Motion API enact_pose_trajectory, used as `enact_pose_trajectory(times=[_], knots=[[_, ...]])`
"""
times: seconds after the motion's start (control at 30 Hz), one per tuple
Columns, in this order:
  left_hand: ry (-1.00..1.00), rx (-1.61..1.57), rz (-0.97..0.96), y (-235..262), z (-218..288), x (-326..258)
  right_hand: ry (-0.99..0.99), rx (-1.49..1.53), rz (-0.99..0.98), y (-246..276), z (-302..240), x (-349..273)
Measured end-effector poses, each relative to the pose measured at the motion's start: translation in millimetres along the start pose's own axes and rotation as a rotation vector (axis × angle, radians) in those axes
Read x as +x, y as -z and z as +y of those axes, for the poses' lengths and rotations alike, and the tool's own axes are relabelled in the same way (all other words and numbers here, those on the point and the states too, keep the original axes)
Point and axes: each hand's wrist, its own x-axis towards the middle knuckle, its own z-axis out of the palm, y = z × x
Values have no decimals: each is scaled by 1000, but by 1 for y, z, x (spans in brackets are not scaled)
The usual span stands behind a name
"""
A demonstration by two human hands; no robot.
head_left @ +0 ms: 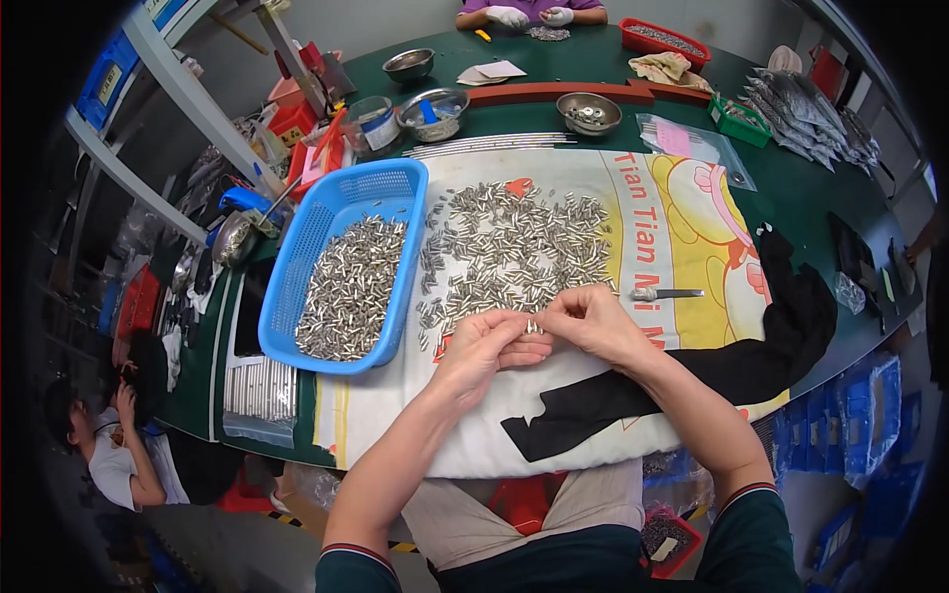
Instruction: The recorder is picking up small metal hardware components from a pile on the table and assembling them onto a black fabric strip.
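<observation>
Heaped loosely on the white printed cloth [395, 420] are many small shiny metal pins [514, 242]. At the near edge of this spread my two hands meet at the fingertips. My left hand [489, 354] has its fingers curled, with a few metal pins [533, 325] showing at their tips. Pinched thumb to forefinger, my right hand [600, 324] touches those same pins; how many it grips is partly hidden. A blue plastic basket [415, 252], holding a deep pile of similar pins [354, 287], stands left of the spread.
Right of my hands lie a flat metal tool [667, 294] and a black cloth [583, 405]. Metal rods [484, 145], a steel bowl [589, 114] and a plastic bag [697, 148] line the far side. Across the table sits a person with white gloves [507, 17].
</observation>
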Motion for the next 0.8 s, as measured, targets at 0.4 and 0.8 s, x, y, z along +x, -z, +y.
enact_pose_trajectory(times=[0.4, 0.8], knots=[[74, -71, -77, 1, 3, 0, 12, 1, -11, -2, 8, 3], [123, -157, -159, 3, 5, 0, 39, 28, 4, -3, 8, 3]])
